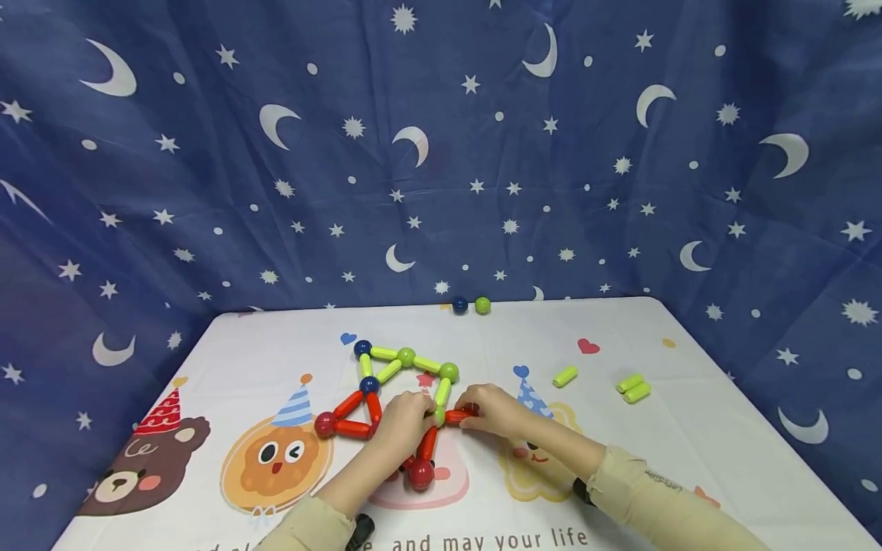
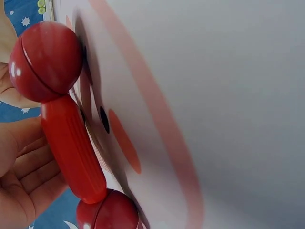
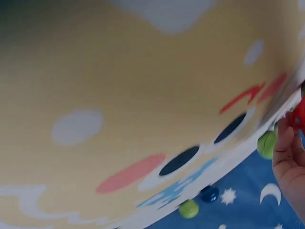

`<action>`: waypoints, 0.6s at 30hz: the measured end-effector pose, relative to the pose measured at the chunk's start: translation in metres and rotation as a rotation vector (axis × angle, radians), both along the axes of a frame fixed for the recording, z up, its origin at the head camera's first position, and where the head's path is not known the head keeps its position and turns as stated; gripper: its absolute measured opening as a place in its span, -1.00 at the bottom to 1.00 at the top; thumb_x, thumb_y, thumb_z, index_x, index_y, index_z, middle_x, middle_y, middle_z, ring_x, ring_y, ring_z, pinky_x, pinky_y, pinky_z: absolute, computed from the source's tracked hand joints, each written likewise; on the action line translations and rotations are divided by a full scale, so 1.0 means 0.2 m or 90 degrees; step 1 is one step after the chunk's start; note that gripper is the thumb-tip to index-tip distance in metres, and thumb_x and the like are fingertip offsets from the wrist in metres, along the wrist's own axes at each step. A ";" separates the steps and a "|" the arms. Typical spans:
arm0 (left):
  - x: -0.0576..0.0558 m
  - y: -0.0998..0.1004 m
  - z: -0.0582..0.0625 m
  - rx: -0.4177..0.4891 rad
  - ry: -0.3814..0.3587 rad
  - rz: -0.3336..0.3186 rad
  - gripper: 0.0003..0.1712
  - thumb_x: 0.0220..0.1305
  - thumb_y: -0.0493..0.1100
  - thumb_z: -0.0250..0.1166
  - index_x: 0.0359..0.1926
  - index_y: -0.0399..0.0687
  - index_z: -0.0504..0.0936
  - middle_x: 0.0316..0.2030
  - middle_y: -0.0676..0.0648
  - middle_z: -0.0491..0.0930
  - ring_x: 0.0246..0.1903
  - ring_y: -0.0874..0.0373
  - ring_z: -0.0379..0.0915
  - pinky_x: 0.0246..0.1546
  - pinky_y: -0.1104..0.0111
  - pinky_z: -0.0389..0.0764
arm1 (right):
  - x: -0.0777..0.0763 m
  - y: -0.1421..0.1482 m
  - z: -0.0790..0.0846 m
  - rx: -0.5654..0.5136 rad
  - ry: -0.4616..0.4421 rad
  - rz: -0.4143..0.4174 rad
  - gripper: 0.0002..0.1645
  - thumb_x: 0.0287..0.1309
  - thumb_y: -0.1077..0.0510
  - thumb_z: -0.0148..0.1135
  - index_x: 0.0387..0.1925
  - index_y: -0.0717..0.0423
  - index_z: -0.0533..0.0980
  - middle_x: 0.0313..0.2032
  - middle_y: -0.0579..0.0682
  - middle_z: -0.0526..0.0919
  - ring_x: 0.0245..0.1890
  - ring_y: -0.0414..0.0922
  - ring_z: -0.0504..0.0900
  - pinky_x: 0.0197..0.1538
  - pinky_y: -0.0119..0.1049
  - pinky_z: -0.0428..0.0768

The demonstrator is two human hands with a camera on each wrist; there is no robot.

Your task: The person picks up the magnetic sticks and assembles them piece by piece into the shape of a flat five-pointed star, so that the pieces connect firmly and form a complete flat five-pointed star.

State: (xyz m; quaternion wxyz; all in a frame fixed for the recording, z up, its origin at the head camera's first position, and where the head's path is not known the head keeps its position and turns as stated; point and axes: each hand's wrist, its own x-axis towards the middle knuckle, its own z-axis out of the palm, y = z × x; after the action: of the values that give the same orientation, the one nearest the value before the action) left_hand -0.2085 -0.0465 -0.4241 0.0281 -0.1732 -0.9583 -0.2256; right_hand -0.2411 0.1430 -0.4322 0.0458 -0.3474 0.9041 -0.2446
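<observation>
A flat frame of magnetic rods and balls lies mid-table, with blue balls [image 1: 369, 385], yellow-green rods [image 1: 385, 353], red rods [image 1: 353, 429] and red balls [image 1: 422, 474]. My left hand [image 1: 405, 417] grips the green ball [image 1: 439, 415] at the frame's right corner, its fingertips partly covering it. My right hand [image 1: 494, 409] pinches a red rod [image 1: 456, 417] whose left end meets that ball. In the right wrist view, the fingers [image 3: 285, 138] hold the red rod by its end. A red rod [image 2: 74, 148] between two red balls blocks part of the left hand in the left wrist view.
Several loose yellow-green rods [image 1: 634, 386] lie to the right, one rod [image 1: 565, 376] apart from the others. A blue ball [image 1: 460, 305] and a green ball [image 1: 482, 305] sit at the back edge. The cloth [image 1: 276, 337] carries printed cartoon figures; a starry curtain [image 1: 441, 168] hangs behind.
</observation>
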 end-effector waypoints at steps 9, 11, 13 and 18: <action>0.00 -0.01 -0.01 0.009 0.008 -0.004 -0.82 0.03 -0.21 0.42 -0.29 -0.15 0.73 -0.45 -0.02 0.68 -0.52 0.24 0.40 -0.46 0.49 0.45 | -0.04 0.19 0.03 -0.003 -0.061 -0.011 -0.69 0.05 0.12 0.36 -0.18 0.20 0.58 -0.34 -0.04 0.62 -0.34 -0.17 0.51 -0.23 -0.35 0.54; 0.00 -0.01 -0.01 0.008 0.012 -0.005 -0.82 0.03 -0.20 0.42 -0.30 -0.15 0.73 -0.47 -0.01 0.68 -0.53 0.25 0.38 -0.48 0.50 0.41 | -0.04 0.24 0.04 0.003 -0.063 -0.026 -0.69 0.04 0.13 0.37 -0.18 0.19 0.58 -0.34 -0.04 0.61 -0.33 -0.15 0.51 -0.23 -0.34 0.54; 0.00 -0.01 -0.01 0.013 0.006 -0.004 -0.83 0.03 -0.20 0.42 -0.30 -0.15 0.73 -0.48 -0.01 0.67 -0.54 0.24 0.37 -0.49 0.51 0.40 | -0.05 0.30 0.04 0.009 -0.053 -0.044 -0.69 0.03 0.15 0.37 -0.18 0.20 0.58 -0.35 -0.03 0.60 -0.32 -0.14 0.52 -0.23 -0.32 0.54; 0.00 -0.01 -0.01 0.020 0.003 -0.005 -0.82 0.02 -0.21 0.42 -0.30 -0.15 0.73 -0.48 -0.01 0.67 -0.54 0.24 0.36 -0.49 0.52 0.42 | -0.07 0.44 0.07 0.014 -0.008 -0.076 -0.71 0.03 0.23 0.35 -0.17 0.25 0.57 -0.34 0.01 0.62 -0.31 -0.10 0.54 -0.24 -0.29 0.54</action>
State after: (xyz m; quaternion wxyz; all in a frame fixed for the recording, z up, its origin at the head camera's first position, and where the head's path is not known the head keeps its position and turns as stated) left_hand -0.2085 -0.0480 -0.4258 0.0327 -0.1770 -0.9538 -0.2405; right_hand -0.2560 0.2312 -0.4185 0.0407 -0.2911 0.9255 -0.2389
